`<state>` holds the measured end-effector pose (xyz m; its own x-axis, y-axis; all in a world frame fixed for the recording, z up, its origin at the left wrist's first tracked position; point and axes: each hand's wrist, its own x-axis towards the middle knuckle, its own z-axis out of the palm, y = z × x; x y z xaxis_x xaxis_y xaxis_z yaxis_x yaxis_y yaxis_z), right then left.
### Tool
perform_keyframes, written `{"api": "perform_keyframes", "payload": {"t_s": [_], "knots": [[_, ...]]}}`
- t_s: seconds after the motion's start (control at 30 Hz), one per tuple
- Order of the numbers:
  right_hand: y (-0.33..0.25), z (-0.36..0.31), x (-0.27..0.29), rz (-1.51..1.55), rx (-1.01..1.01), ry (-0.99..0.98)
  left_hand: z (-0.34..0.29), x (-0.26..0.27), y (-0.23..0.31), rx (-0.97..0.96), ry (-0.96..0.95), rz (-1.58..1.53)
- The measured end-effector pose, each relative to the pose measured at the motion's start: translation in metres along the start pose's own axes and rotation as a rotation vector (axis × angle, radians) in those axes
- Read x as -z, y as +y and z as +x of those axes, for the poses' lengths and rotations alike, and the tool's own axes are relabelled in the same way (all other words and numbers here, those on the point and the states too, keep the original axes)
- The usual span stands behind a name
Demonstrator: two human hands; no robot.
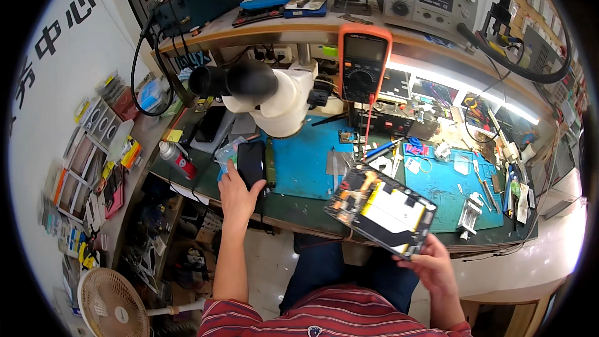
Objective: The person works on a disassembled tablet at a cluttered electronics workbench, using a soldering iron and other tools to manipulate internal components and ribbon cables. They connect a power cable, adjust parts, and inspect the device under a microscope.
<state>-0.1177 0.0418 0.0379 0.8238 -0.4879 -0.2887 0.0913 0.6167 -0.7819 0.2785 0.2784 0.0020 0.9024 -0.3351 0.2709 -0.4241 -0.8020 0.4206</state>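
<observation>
My right hand grips the lower right corner of an opened tablet, its battery and circuit boards bare. The tablet is tilted over the bench's front edge, with its far left end above a blue mat. My left hand is at a dark smartphone lying on the bench. Its fingers stretch along the phone's left side and the thumb reaches over the near end, spread apart. A clear plastic bag lies beside those fingertips.
A microscope stands behind the phone. A multimeter hangs from the shelf edge, its red lead dropping behind the tablet. Tweezers and small tools crowd the right blue mat. A spray can stands left; a fan is lower left.
</observation>
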Motion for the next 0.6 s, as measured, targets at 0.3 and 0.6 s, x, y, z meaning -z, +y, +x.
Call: {"api": "perform_keyframes", "payload": {"t_s": [0.3,0.6], "knots": [[0.095,0.090,-0.147,0.063,-0.069,0.057,0.036,0.005,-0.047,0.031,-0.100,-0.306],[0.116,0.110,-0.175,-0.147,-0.400,-0.152,0.054,0.002,-0.061,-0.166,-0.033,-0.008]]}}
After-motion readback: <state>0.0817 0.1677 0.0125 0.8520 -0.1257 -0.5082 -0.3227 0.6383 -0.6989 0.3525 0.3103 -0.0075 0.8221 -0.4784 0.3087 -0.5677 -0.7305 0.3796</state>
